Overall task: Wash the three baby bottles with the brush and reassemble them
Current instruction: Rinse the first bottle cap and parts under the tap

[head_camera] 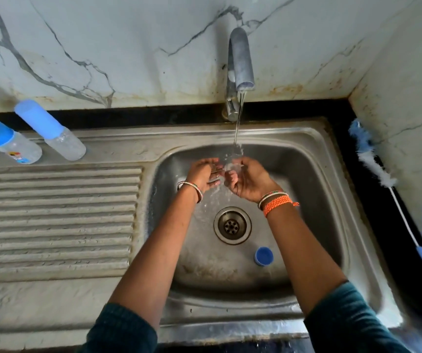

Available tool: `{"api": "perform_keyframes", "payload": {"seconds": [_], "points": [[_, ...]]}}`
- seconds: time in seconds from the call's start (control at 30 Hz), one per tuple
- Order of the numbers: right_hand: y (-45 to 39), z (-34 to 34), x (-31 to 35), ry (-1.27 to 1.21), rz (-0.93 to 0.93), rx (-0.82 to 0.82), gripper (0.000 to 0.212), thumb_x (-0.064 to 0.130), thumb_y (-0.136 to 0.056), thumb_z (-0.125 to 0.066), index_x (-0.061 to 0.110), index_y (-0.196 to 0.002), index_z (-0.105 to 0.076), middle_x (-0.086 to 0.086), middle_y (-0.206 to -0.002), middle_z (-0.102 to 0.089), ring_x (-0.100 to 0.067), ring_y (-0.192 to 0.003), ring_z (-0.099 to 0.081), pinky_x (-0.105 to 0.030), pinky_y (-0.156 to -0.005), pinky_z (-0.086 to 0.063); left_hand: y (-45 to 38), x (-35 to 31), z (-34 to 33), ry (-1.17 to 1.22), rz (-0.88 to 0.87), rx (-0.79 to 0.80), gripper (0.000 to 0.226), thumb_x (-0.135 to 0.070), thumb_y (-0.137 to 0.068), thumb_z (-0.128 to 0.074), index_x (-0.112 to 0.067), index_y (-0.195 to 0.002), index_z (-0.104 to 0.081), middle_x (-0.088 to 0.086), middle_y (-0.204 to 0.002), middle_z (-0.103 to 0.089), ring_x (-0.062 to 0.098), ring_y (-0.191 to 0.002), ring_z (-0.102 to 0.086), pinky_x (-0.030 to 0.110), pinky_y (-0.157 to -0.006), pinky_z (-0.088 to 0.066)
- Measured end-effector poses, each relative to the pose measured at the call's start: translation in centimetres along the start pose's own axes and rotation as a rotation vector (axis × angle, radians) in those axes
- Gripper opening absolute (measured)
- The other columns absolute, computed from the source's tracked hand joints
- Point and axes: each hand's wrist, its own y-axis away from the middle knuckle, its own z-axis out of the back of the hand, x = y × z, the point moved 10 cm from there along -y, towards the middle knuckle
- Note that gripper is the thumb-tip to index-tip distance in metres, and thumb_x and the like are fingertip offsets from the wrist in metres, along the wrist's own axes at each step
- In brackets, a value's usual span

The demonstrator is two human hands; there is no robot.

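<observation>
I see both hands under the tap's stream [238,128], left hand [205,174] and right hand [245,179] pinching something small and clear [229,167]; splashing water blurs it.

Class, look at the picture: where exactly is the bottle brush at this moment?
The bottle brush lies untouched on the dark counter at the right of the sink, against the wall, its fluffy head towards the back corner.
</observation>
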Motion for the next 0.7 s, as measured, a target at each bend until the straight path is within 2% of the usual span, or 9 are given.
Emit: {"api": "perform_keyframes", "payload": {"seconds": [0.1, 0.17, 0.23, 0.3, 0.4, 0.47, 0.53, 0.63, 0.7], "points": [[0.6, 0.1, 0.7, 0.354, 0.086, -0.050, 0.016, 0.021, -0.095, -0.048, 0.007, -0.088, -0.053, -0.009, -0.071, -0.056, -0.015, -0.055, -0.057, -0.022, -0.046, -0.049, 0.5, 0.4, -0.4, 0.011, 0.032, 0.024, 0.031, -0.002, -0.097, -0.033, -0.017, -0.084, -0.056, -0.001, -0.065, -0.066, 0.016, -0.067, -0.055, 0.028, -0.067, -0.048], [1.0, 1.1, 3.0, 0.797, 0.329, -0.254, 0.011, 0.016, -0.091, -0.060, 0.008, -0.097, -0.057, -0.011, -0.093, -0.063, -0.020, -0.077, -0.063, -0.031, -0.065, -0.055, 0.5, 0.4, -0.3, -0.015, 0.026, 0.031, 0.032, -0.003, -0.098, -0.031, -0.018, -0.086, -0.057, 0.001, -0.079, -0.064, 0.014, -0.071, -0.057, 0.027, -0.069, -0.048], [2.2, 1.0, 5.1, 1.080, 0.605, -0.438, 0.025, 0.013, -0.085, -0.068, 0.006, -0.107, -0.059, -0.009, -0.104, -0.064, -0.019, -0.089, -0.060, -0.031, -0.078, -0.050, 0.5, 0.6, 0.0, -0.050, 0.024, 0.030, 0.031, -0.005, -0.098, -0.030, -0.016, -0.092, -0.058, 0.001, -0.084, -0.062, 0.013, -0.073, -0.057, 0.026, -0.070, -0.047], [3.3, -0.1, 6.3, 1.141, 0.777, -0.484, 0.030, 0.009, -0.083, -0.069, 0.007, -0.111, -0.060, -0.008, -0.107, -0.066, -0.014, -0.091, -0.058, -0.025, -0.078, -0.046, 0.4, 0.7, 0.3, -0.044, 0.018, 0.018, 0.029, -0.006, -0.098, -0.031, -0.014, -0.095, -0.059, 0.001, -0.085, -0.063, 0.014, -0.072, -0.057, 0.026, -0.069, -0.048], [5.5, -2.7, 7.6, 1.198, 1.021, -0.536, 0.029, 0.010, -0.082, -0.068, 0.012, -0.110, -0.062, -0.006, -0.100, -0.070, -0.019, -0.086, -0.065, -0.032, -0.076, -0.054, 0.5, 0.8, 0.9, -0.038, 0.012, 0.016, 0.029, -0.006, -0.097, -0.033, -0.015, -0.090, -0.059, 0.001, -0.085, -0.064, 0.015, -0.073, -0.059, 0.027, -0.071, -0.049], [7.0, -3.8, 8.1, 1.153, 1.166, -0.575, 0.028, 0.010, -0.083, -0.066, 0.012, -0.110, -0.062, -0.004, -0.096, -0.070, -0.017, -0.081, -0.064, -0.028, -0.072, -0.052, 0.5, 0.9, 1.1, -0.031, 0.011, 0.015, 0.028, -0.005, -0.097, -0.034, -0.014, -0.090, -0.059, 0.001, -0.082, -0.064, 0.015, -0.072, -0.057, 0.027, -0.071, -0.049], [5.9, -3.3, 7.4, 1.160, 1.132, -0.595, 0.026, 0.010, -0.084, -0.065, 0.010, -0.110, -0.062, -0.004, -0.095, -0.070, -0.014, -0.079, -0.063, -0.024, -0.070, -0.049, 0.5, 0.8, 1.1, -0.019, 0.012, 0.009, 0.027, -0.004, -0.096, -0.034, -0.014, -0.088, -0.058, 0.002, -0.079, -0.063, 0.015, -0.069, -0.055, 0.026, -0.067, -0.047], [2.1, -1.5, 4.8, 1.289, 0.890, -0.567, 0.021, 0.011, -0.086, -0.064, 0.007, -0.107, -0.065, -0.008, -0.097, -0.071, -0.020, -0.086, -0.067, -0.019, -0.069, -0.045, 0.6, 0.9, 1.1, -0.048, 0.029, -0.024, 0.029, -0.003, -0.096, -0.036, -0.016, -0.083, -0.059, 0.001, -0.076, -0.062, 0.014, -0.066, -0.055, 0.024, -0.062, -0.046], [3.0, -1.7, 5.1, 1.209, 0.956, -0.585, 0.024, 0.006, -0.084, -0.065, 0.007, -0.109, -0.065, -0.008, -0.099, -0.071, -0.017, -0.083, -0.064, -0.008, -0.068, -0.039, 0.6, 1.0, 1.2, -0.027, 0.039, -0.011, 0.030, -0.002, -0.095, -0.036, -0.015, -0.079, -0.057, 0.000, -0.069, -0.057, 0.013, -0.060, -0.050, 0.021, -0.054, -0.042]]}}
